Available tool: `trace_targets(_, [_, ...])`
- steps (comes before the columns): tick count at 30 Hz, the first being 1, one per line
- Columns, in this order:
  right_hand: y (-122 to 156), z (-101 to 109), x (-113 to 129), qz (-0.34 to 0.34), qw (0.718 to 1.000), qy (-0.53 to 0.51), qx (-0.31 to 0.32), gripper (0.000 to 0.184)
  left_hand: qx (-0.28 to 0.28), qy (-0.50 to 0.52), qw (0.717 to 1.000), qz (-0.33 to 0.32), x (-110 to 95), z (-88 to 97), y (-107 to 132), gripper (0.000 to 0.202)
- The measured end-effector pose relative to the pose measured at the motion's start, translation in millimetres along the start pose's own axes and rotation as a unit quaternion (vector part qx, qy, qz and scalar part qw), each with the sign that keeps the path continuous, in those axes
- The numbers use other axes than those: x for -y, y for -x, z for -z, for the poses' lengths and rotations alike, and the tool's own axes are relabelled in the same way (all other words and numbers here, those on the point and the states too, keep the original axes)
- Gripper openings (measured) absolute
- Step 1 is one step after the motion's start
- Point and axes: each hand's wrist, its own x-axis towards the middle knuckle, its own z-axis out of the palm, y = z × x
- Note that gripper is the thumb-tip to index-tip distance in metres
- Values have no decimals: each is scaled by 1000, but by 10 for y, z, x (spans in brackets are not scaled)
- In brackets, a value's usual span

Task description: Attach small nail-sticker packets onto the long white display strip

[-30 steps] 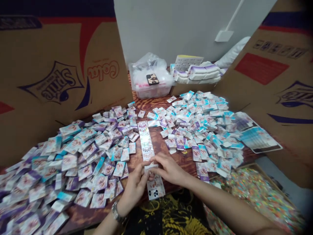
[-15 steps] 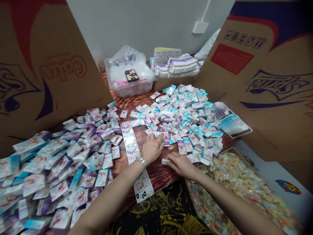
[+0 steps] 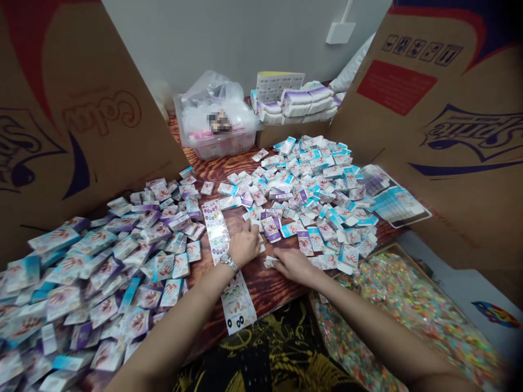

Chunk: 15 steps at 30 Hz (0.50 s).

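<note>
Brown wood grain of the bench (image 3: 261,288) shows beneath our 2 hands. Our left hand (image 3: 244,245) lies flat just beside a long printed sticker strip (image 3: 215,231), its fingers (image 3: 249,231) spread and released, touching loose packets. Our right hand (image 3: 292,265) sits near it, the right fingers (image 3: 281,256) clenched on a small white packet (image 3: 268,262) at the near edge of the right pile of printed packets (image 3: 306,190). A larger pile (image 3: 122,272) covers the bench's left side.
</note>
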Motion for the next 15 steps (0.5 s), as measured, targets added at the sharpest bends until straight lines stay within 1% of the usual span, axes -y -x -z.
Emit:
trace_targets(2, [37,83,-74,22,1000,-20,-1,19,2,10,1000,-12,37,12,6,31])
trace_targets(5, [41,191,-146,57,997,-47,7,16,-2,22,999,-29,116,57,41,46])
trace_targets(6, [30,198,-139,68,996,-63,14,14,-14,32,999,-36,143,84,67,49])
trace_targets(8, [1,152,-82,77,992,-99,27,13,-66,78,994,-46,193,158,151,53])
trace_targets(10, [-28,45,-2,61,990,-126,29,15,-128,151,979,-46,228,249,288,54])
trace_targets(11, [-39,-19,34,46,990,-128,26,17,-148,191,969,-39,238,292,374,55])
trace_targets(13, [-54,-134,86,12,993,-114,15,22,-157,275,948,-8,246,355,567,57])
trace_targets(14, [-58,-178,102,-3,995,-104,9,23,-151,326,933,13,244,369,668,58])
trace_targets(15, [-59,-209,115,-14,996,-93,3,23,-141,383,912,37,239,373,767,60])
